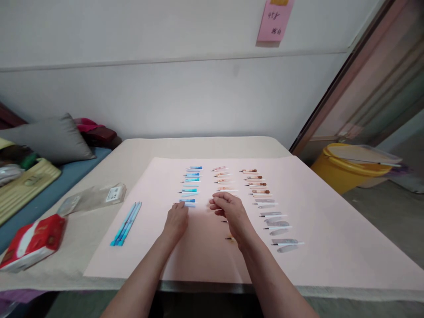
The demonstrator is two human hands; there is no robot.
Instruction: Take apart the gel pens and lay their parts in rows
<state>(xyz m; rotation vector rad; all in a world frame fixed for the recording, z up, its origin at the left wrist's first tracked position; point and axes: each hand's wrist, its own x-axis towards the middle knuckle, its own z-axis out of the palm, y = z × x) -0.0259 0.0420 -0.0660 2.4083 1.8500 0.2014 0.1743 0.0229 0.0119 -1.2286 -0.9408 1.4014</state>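
My left hand (177, 218) is at the near end of a column of blue pen parts, its fingertips closed at the dark-tipped refill beside the nearest blue pen barrel (187, 200). Just right of it, my right hand (231, 211) hovers over the middle column, fingers loosely bent and apart, with nothing visible between them. It hides part of that column of pale orange and pink pen parts (223, 181). Further right runs a column of brown-ended pen barrels (258, 184), with grey pen parts (280, 224) and white refills nearer me. Two blue pens (126, 224) lie side by side at the left.
Beneath the parts is a pale pink sheet (318, 256) on a cloth-covered table. A clear plastic bag (96, 196) and a red tissue pack (35, 240) lie at the left. A yellow bucket (338, 170) stands right of the table, and a white wall (198, 101) rises behind.
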